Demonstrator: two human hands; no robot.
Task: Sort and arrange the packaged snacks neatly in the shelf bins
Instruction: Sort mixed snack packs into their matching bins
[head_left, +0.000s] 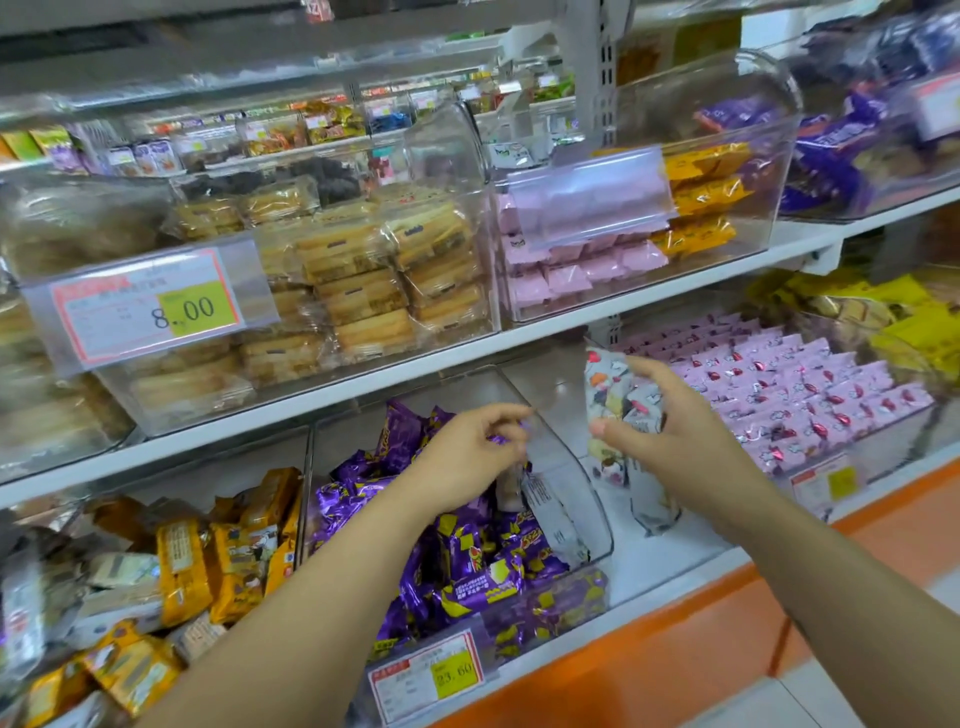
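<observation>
At the lower shelf: we stand close to a stocked snack display, with both bare arms reaching in over the white shelf board (675, 566).
Left hand (462, 457): it hovers over the clear bin (571, 467) of purple snacks (467, 566). The fingers are curled in a pinch on a pale packet (511, 491) that hangs below them. The grip itself is partly hidden.
Right hand (675, 436): it is raised over the gap between two bins, with fingers and thumb wrapped around a small bunch of white patterned packets (605, 400).
Strays: a grey-white packet (553, 514) lies inside the purple bin against its right wall. A loose packet (652, 506) lies on the shelf board under the right hand.
Doing it well: we judge that the white packets do not belong with the purple ones. We should lift the pale packet straight up so that it drags no purple snacks out. Then we should add it to the bunch and fetch the one by the wall.
Around us: yellow packets (182, 571) lie jumbled to the left. Pink packets (810, 395) sit in tidy rows to the right. Biscuits (353, 280) fill a bin on the shelf above. A price tag (426, 675) hangs on the front of the purple bin.
In the way: the bin's tall clear side wall stands between our two hands. The purple heap is loose and may slide.
</observation>
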